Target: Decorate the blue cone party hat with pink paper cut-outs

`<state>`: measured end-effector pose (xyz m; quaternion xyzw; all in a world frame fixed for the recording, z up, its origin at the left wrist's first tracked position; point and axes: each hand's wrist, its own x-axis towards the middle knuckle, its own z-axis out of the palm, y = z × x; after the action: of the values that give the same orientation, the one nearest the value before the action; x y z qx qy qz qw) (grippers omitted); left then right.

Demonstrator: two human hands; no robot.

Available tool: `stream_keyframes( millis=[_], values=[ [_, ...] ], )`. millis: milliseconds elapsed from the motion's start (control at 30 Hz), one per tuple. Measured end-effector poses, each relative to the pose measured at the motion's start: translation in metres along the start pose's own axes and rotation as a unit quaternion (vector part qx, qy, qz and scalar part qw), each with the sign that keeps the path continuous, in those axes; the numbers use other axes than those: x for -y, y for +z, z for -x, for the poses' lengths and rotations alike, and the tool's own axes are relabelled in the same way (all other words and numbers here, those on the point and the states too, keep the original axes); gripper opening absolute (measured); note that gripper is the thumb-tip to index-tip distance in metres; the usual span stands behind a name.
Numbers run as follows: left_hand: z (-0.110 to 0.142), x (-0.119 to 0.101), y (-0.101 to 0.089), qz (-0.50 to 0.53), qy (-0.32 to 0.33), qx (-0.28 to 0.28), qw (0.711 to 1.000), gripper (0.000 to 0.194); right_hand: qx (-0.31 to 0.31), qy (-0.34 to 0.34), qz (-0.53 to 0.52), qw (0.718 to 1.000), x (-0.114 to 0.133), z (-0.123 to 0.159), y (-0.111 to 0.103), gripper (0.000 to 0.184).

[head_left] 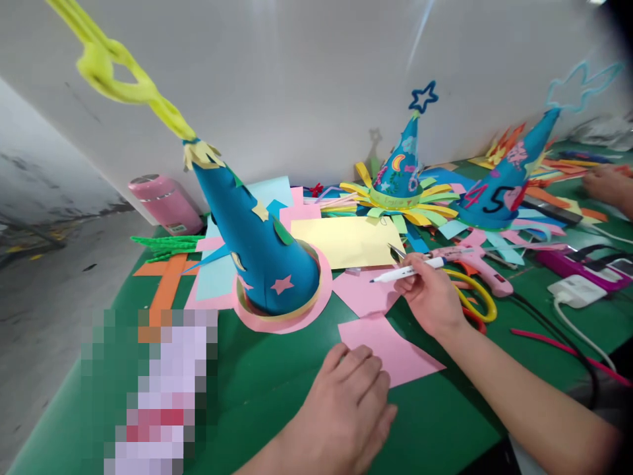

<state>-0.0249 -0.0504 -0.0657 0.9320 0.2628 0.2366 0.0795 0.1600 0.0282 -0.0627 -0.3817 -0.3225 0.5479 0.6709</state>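
Note:
My right hand (pixel 429 295) pinches a white marker pen (pixel 410 270), its tip pointing left over a pink paper piece (pixel 363 293). My left hand (pixel 346 409) lies knuckles up on the green table (pixel 267 389), fingers curled, pressing the near corner of a pink paper square (pixel 395 353). A tall blue paper cone hat (pixel 257 244) with star and leaf cut-outs and a yellow pipe-cleaner top stands on a pink disc to the left of both hands.
A yellow sheet (pixel 346 241) lies behind the pen. Two more decorated blue hats (pixel 403 171) (pixel 504 185) stand at the back right. Scissors (pixel 475 297), a pink glue gun (pixel 482 267), cables, a pink flask (pixel 165 204) and another person's hand (pixel 608 185) are around.

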Motion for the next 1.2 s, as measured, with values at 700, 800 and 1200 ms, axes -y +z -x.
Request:
stream_keyframes(
  millis=[700,800,1200],
  values=[
    [0.017,-0.008,-0.001,-0.078,-0.050,0.123,0.988,0.044,0.363,-0.246,0.618,0.653,-0.004,0.019,-0.026,0.047],
    [0.018,-0.005,0.005,-0.092,-0.038,0.112,0.989,0.044,0.343,-0.257,0.645,0.632,-0.004,0.012,-0.036,0.051],
    [0.029,0.006,0.029,-0.111,-0.013,0.071,0.991,0.046,0.319,-0.275,0.658,0.625,0.001,0.004,-0.037,0.047]
  ],
)
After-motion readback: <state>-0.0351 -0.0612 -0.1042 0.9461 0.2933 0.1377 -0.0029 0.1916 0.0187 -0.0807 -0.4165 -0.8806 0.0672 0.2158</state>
